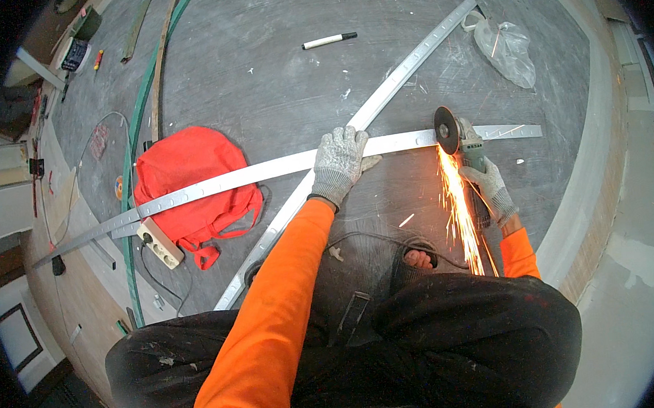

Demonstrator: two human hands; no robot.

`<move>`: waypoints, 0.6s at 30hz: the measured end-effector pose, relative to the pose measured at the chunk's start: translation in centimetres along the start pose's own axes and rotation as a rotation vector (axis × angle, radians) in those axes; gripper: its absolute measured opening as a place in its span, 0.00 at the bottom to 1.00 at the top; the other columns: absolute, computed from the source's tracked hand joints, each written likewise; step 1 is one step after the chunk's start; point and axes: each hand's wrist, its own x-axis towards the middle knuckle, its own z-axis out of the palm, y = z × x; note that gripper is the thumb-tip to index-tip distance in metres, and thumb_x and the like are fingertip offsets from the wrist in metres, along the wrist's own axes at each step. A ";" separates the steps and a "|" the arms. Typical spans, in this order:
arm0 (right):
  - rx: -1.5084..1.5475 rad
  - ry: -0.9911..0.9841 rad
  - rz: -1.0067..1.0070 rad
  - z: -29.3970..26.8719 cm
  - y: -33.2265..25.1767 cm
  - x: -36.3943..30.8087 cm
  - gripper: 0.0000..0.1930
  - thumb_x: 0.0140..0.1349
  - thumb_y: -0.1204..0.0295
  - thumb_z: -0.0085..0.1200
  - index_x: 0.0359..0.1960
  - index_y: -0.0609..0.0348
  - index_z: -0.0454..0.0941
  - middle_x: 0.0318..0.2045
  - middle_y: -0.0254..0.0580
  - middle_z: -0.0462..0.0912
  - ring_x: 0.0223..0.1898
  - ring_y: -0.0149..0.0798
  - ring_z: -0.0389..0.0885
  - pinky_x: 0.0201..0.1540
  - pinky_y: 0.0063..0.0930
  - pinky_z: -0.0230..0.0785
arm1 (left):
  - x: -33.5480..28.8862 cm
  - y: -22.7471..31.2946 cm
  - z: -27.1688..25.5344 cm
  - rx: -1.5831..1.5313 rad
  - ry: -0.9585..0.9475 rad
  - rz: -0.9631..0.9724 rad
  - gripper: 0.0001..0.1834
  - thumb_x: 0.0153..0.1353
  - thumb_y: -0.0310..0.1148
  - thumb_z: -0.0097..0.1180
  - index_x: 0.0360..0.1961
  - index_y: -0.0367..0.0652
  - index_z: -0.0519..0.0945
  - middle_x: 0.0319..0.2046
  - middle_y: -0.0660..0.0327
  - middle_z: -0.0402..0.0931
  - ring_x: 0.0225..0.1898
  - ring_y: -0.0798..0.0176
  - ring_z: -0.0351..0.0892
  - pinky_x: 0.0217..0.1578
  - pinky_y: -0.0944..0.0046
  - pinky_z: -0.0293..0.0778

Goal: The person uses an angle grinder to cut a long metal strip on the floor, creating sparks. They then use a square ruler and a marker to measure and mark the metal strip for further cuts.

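Note:
A long metal strip [264,170] runs crosswise over a second metal strip [412,60] that lies diagonally on the floor. My left hand [341,162], in a grey glove, is closed over the strip where the two cross. In my gloved right hand [493,191] is an angle grinder [472,148]. Its disc [448,129] stands upright against the crosswise strip near the right end. Orange sparks [460,206] stream down from the disc toward my right leg and bare toes. The fingers of my right hand are partly hidden behind the grinder.
A red bag [188,164] lies under the crosswise strip, with a power strip [160,244] beside it. A black-and-white marker [329,41] and a clear plastic bag [504,49] lie beyond. Green strips [142,103] stretch along the left. A cable [374,233] curls near my foot.

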 end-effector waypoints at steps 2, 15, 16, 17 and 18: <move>-0.014 0.018 0.061 -0.3 0.4 0.2 0.25 0.63 0.69 0.69 0.62 0.60 0.80 0.52 0.34 0.86 0.51 0.29 0.81 0.58 0.29 0.73 | 0.0 0.0 0.0 -0.001 0.011 -0.001 0.33 0.63 0.66 0.60 0.51 0.46 0.80 0.43 0.56 0.74 0.48 0.54 0.75 0.47 0.54 0.72; -0.019 -0.004 -0.007 -0.4 0.7 0.5 0.24 0.64 0.68 0.68 0.60 0.61 0.80 0.49 0.35 0.87 0.48 0.30 0.82 0.56 0.29 0.75 | 0.2 0.1 0.1 0.045 -0.029 0.004 0.35 0.63 0.67 0.60 0.53 0.46 0.80 0.45 0.57 0.74 0.48 0.56 0.75 0.48 0.55 0.72; -0.016 -0.005 -0.036 -0.3 0.7 0.6 0.24 0.64 0.68 0.68 0.60 0.62 0.80 0.48 0.36 0.87 0.47 0.30 0.83 0.55 0.29 0.75 | 0.1 0.1 0.1 0.031 -0.008 0.007 0.34 0.63 0.66 0.60 0.52 0.46 0.80 0.44 0.56 0.74 0.47 0.55 0.75 0.48 0.54 0.72; -0.012 -0.008 -0.065 -0.1 0.6 0.7 0.23 0.64 0.68 0.68 0.60 0.62 0.80 0.48 0.36 0.87 0.46 0.31 0.83 0.54 0.29 0.76 | 0.0 0.0 0.0 0.019 0.012 0.009 0.33 0.63 0.66 0.60 0.50 0.46 0.80 0.44 0.56 0.74 0.47 0.54 0.75 0.47 0.53 0.72; -0.013 -0.010 -0.017 0.0 0.4 0.6 0.23 0.64 0.69 0.68 0.59 0.63 0.79 0.47 0.37 0.87 0.45 0.31 0.83 0.53 0.30 0.76 | 0.0 0.0 0.0 0.023 0.004 0.007 0.33 0.63 0.66 0.59 0.51 0.46 0.80 0.44 0.56 0.74 0.47 0.55 0.75 0.47 0.53 0.72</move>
